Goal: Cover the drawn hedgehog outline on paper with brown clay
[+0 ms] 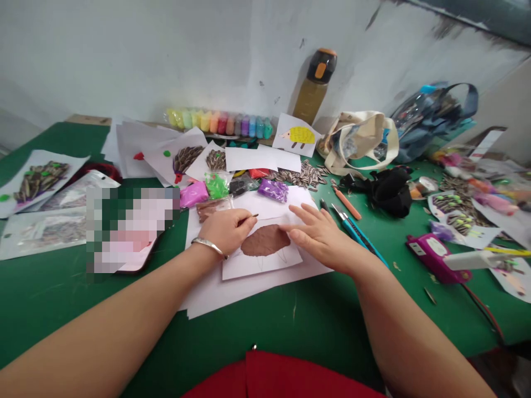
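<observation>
A flat brown oval of modelling clay (265,241) lies on a white sheet of paper (240,269), with faint pencil lines around its lower edge. My left hand (224,229), a silver bangle at its wrist, is closed just beyond the oval's upper left. Between its thumb and forefinger pokes a small dark, thin piece (254,215), too small to name. Fingers spread, my right hand (317,235) rests over the paper's right side. Its fingertips reach the oval's right edge, and it grips nothing.
Clay packets (274,190) and loose sunflower seeds (305,174) lie beyond the paper. A blue cutter (360,235) and an orange pen-like tool (346,202) sit to the right. A phone (136,237) lies left; a purple glue-gun-like device (437,257) lies far right. A bottle (313,91) stands behind.
</observation>
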A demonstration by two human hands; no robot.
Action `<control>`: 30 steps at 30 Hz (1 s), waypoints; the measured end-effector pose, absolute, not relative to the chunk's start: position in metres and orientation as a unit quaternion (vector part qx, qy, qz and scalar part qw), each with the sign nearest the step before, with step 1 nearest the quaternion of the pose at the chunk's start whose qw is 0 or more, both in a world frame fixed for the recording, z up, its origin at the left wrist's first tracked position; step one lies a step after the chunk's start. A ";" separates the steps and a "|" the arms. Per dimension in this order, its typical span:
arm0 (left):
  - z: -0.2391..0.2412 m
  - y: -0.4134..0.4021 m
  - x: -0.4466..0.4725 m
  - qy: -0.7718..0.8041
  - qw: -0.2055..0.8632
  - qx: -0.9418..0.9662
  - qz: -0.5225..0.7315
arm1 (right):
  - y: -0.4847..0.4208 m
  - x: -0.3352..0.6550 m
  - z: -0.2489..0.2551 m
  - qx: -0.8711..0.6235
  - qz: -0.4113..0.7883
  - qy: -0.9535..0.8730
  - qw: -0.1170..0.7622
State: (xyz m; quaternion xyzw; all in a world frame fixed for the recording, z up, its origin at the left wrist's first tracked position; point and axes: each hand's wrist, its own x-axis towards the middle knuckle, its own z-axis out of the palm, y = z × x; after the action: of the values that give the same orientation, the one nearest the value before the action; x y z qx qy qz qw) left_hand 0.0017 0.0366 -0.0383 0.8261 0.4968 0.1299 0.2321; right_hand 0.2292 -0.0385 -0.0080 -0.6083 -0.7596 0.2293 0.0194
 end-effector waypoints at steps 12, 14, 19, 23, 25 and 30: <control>-0.039 0.037 0.001 0.494 0.229 0.828 0.135 | -0.045 0.237 0.007 -0.558 0.251 -0.790 -0.040; -0.040 0.037 0.001 0.493 0.227 0.829 0.136 | -0.046 0.236 0.007 -0.555 0.237 -0.796 -0.042; -0.039 0.036 0.001 0.489 0.228 0.832 0.132 | -0.050 0.236 0.008 -0.547 0.220 -0.807 -0.035; -0.038 0.036 0.001 0.493 0.229 0.829 0.133 | -0.052 0.236 0.006 -0.536 0.211 -0.817 -0.032; -0.038 0.036 0.002 0.493 0.228 0.829 0.132 | -0.052 0.237 0.005 -0.537 0.206 -0.818 -0.022; -0.038 0.037 0.001 0.492 0.227 0.831 0.129 | -0.052 0.241 0.003 -0.542 0.182 -0.820 -0.014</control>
State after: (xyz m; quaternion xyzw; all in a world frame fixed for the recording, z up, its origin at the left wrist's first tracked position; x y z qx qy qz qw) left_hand 0.0011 0.0368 -0.0380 0.8309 0.4915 0.1291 0.2268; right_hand 0.2412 -0.0524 0.0030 -0.5423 -0.8202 0.1816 -0.0139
